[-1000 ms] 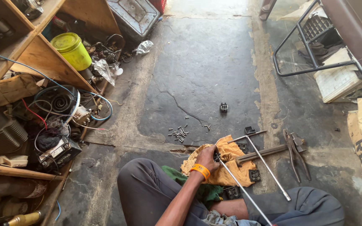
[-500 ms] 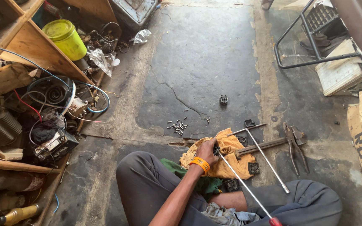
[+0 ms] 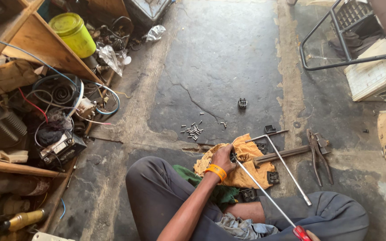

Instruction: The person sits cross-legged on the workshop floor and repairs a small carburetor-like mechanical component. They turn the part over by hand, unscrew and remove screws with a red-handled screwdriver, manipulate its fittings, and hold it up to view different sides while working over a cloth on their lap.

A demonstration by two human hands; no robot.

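Note:
I sit on the floor with my legs folded. My left hand (image 3: 223, 158), with an orange wristband, rests on a crumpled yellow cloth (image 3: 246, 172) with its fingers closed around the tip end of a long screwdriver (image 3: 264, 192). A small dark part sits at that tip. The thin shaft runs down and right to a red handle (image 3: 301, 232) at the bottom edge. My right hand (image 3: 311, 235) grips that handle, and only a sliver of the hand shows.
A T-shaped rod (image 3: 287, 167), a flat metal bar (image 3: 282, 154) and pliers (image 3: 319, 154) lie right of the cloth. Loose small screws (image 3: 193, 130) and a small black part (image 3: 242, 103) lie ahead. Shelves with cables, a yellow tub (image 3: 73, 33) and clutter fill the left.
My view has drifted slightly, bringing the screwdriver's red handle into sight. My left hand stays on the cloth at the screwdriver's tip.

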